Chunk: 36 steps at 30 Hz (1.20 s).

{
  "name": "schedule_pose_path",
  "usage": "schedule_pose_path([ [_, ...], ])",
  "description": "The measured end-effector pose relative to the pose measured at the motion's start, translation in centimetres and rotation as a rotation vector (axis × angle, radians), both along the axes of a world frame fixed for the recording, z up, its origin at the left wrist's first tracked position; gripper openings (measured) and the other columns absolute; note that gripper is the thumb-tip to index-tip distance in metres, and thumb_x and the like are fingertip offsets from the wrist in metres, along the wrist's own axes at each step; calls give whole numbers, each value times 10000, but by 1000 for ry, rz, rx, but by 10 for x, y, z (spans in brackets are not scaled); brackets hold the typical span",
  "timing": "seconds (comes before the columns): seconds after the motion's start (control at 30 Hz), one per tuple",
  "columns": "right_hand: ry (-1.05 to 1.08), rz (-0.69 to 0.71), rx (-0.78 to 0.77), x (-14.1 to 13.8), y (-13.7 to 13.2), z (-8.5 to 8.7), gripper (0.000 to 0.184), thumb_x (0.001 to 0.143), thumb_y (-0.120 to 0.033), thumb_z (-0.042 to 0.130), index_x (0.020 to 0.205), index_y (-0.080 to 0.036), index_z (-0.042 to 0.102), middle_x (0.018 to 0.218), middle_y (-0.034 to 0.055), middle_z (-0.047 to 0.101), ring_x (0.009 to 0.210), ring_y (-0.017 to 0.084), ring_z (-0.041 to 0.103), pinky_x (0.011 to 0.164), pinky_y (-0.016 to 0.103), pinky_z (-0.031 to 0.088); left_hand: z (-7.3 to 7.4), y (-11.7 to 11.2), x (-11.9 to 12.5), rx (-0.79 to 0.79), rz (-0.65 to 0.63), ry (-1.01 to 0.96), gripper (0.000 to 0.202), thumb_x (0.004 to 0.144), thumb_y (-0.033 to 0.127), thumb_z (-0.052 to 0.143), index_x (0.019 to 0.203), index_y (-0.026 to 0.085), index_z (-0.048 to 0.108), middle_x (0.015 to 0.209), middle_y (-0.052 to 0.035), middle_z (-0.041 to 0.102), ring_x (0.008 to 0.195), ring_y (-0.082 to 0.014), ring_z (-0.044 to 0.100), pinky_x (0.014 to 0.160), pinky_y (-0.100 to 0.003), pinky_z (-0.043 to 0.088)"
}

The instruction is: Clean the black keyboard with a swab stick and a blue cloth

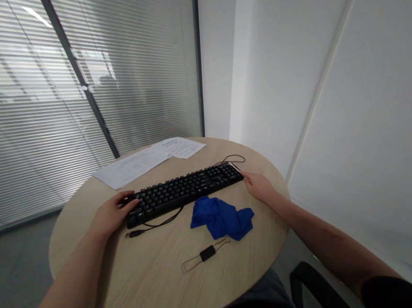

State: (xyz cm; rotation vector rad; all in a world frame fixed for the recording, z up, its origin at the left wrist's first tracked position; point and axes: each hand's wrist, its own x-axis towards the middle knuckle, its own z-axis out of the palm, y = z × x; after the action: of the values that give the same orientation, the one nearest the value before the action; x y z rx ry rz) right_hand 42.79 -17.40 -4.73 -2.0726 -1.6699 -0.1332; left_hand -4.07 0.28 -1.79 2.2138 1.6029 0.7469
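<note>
Left hand (115, 214) and right hand (260, 186) are clasping opposite ends of a long black keyboard (184, 189), lying across the round wooden worktop (153, 285) just behind a crumpled blue cloth (221, 218).

A crumpled blue cloth (221, 218) lies near the middle of the round wooden bench (154, 290). Just in front of it lies a black binder clip (206, 253), wire handles spread flat. Printed papers (132, 166) lie at the far edge, before the window blinds (18, 128).
</note>
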Motion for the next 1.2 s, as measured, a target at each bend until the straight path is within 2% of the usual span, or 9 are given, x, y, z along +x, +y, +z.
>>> schedule_pose_path([
  [0.2,5,-12,-38,-2,-8,3,472,975,-212,434,1421,-199,587,1307,103,691,1136,237,684,1034,341,479,3,-4,2,-21,12,17,643,782,618,553,1266,211,672,1150,-86,743,1072,-314,683,954,-386,516],
  [0.5,30,-8,-71,5,-20,6,447,964,-221,466,1381,-214,625,1334,67,677,1232,220,634,1073,333,457,3,-4,1,-17,19,16,623,789,613,566,1264,222,670,1132,-85,747,1068,-311,687,974,-393,512],
  [0.83,33,-77,-112,-2,-58,-2,454,967,-250,464,1393,-221,617,1321,85,685,1197,259,654,1049,368,475,3,-3,0,-34,0,47,632,828,602,544,1311,203,633,1173,-105,727,1063,-293,674,974,-386,483],
  [1.2,-4,-119,-128,-16,-79,0,463,993,-271,408,1408,-205,601,1273,111,709,1154,282,671,1004,387,484,6,-4,2,-35,3,46,634,825,593,546,1300,185,649,1175,-111,734,1079,-304,680,976,-386,495],
])
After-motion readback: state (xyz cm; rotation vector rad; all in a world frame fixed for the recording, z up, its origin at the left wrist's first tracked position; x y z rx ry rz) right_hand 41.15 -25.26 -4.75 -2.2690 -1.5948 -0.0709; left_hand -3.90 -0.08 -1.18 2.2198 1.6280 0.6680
